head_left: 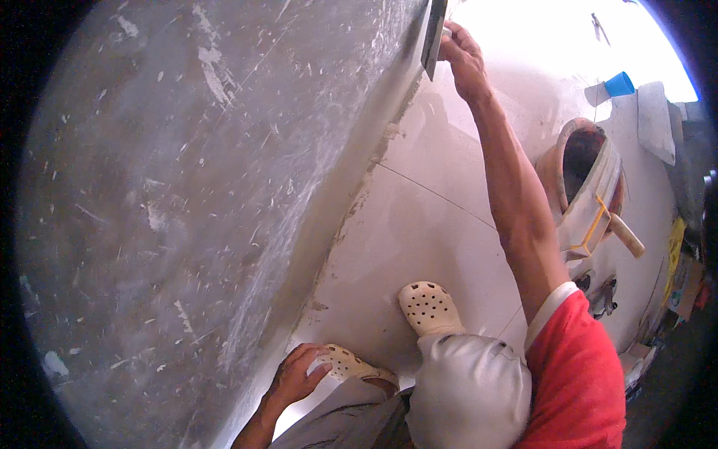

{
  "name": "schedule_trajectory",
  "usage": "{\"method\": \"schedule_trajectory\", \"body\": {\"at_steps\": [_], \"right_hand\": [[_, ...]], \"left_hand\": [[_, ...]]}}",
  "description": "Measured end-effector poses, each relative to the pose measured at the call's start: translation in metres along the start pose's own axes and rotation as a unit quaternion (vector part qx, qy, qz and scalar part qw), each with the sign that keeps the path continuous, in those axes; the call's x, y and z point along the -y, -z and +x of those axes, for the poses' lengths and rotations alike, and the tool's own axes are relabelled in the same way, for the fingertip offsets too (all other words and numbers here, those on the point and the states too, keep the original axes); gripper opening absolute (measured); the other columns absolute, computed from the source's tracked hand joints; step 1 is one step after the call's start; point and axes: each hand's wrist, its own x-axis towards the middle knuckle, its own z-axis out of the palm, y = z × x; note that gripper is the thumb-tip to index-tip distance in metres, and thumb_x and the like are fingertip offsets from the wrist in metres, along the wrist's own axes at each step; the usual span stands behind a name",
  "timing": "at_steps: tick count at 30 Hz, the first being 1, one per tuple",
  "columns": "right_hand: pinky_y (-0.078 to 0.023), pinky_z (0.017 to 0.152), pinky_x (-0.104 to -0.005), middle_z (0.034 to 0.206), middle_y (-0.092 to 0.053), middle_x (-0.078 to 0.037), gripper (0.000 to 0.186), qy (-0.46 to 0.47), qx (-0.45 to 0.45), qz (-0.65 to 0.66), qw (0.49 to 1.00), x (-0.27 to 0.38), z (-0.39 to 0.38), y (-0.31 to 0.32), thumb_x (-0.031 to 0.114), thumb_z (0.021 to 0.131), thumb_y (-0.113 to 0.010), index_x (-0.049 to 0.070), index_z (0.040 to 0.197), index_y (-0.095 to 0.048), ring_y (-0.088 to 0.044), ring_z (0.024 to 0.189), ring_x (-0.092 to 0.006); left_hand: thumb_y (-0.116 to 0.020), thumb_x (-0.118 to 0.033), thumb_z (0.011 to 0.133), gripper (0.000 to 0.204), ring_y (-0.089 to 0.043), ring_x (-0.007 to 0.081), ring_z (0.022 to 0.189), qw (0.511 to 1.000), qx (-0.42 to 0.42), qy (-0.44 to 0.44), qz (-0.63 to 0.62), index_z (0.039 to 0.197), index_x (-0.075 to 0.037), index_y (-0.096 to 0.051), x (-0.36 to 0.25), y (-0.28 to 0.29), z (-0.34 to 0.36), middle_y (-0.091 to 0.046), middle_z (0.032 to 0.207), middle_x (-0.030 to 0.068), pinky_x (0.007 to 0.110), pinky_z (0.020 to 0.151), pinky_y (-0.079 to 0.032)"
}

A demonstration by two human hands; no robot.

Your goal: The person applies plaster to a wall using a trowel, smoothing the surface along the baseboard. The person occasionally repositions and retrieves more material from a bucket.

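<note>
Looking down from my head, my right hand reaches far out along the foot of the grey plastered wall, its fingers clenched around the handle of a flat steel trowel; the blade stands on edge against the wall, close to the line where the wall meets the pale tiled floor. My left hand rests low by the wall's base, fingers loosely curled and grasping nothing, its fingertips touching the toe of my cream perforated clog. My other clog is planted on the floor just beside my bent knee. To the right of my outstretched arm, a clay-coloured mixing bucket sits on the floor with a white plastering float with a yellow handle lying across its rim. Further off, near the bright far edge of the floor, stands a small blue cup.
</note>
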Motion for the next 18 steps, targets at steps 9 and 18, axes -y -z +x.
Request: {"method": "schedule_trajectory", "body": {"at_steps": [9,18], "right_hand": [[-0.050,0.096,-0.0366,0.111,-0.069,-0.006,0.041,-0.039,-0.013,-0.006,0.999,-0.007,0.000,0.002,0.023,0.106,-0.061,0.004,0.141,-0.056,-0.064,0.101,-0.0152],[-0.048,0.096,-0.0333,0.112,-0.069,-0.003,0.038,-0.031,0.009,0.004,0.999,-0.008,0.003,-0.003,0.018,0.104,-0.062,0.004,0.140,-0.059,-0.063,0.103,-0.0137]], "left_hand": [[-0.072,-0.026,0.096,0.032,-0.063,0.0341,0.118,1.000,-0.019,-0.020,-0.010,0.122,-0.007,-0.069,0.010,-0.001,-0.006,-0.067,0.124,0.0144,0.042,0.101,-0.051],[-0.072,-0.027,0.097,0.033,-0.063,0.0340,0.119,1.000,-0.014,-0.019,0.001,0.123,-0.007,-0.069,0.014,-0.002,-0.007,-0.067,0.124,0.0141,0.042,0.102,-0.051]]}}
